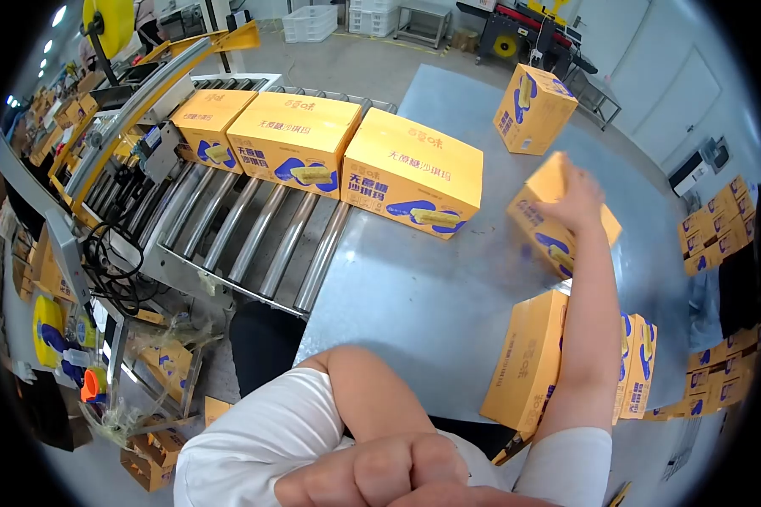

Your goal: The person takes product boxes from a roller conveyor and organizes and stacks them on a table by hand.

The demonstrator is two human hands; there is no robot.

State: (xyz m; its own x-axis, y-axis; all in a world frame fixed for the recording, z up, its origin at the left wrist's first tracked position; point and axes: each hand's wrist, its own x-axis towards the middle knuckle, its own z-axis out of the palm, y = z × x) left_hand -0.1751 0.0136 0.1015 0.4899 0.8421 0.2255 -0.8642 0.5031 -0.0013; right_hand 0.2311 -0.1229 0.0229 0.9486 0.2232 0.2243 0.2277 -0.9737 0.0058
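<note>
My right hand [577,201] grips the top of a yellow carton [550,224], which is tilted and blurred by motion over the metal table. Close to the camera, at the bottom of the view, my left hand [376,471] is closed with curled fingers near my body; nothing shows in it. Another yellow carton [531,110] stands upright at the table's far side. Beside my right forearm is a carton [528,363], with more upright cartons [638,363] behind the arm. A row of three cartons, the nearest one [414,169] partly on the table, runs back along the rollers.
The roller conveyor [237,228] joins the metal table [380,296] on the left, with a yellow-railed machine [118,127] over it. Stacked cartons [719,224] stand at far right. Loose cables [114,262] hang beside the conveyor. White crates [310,24] sit at the back.
</note>
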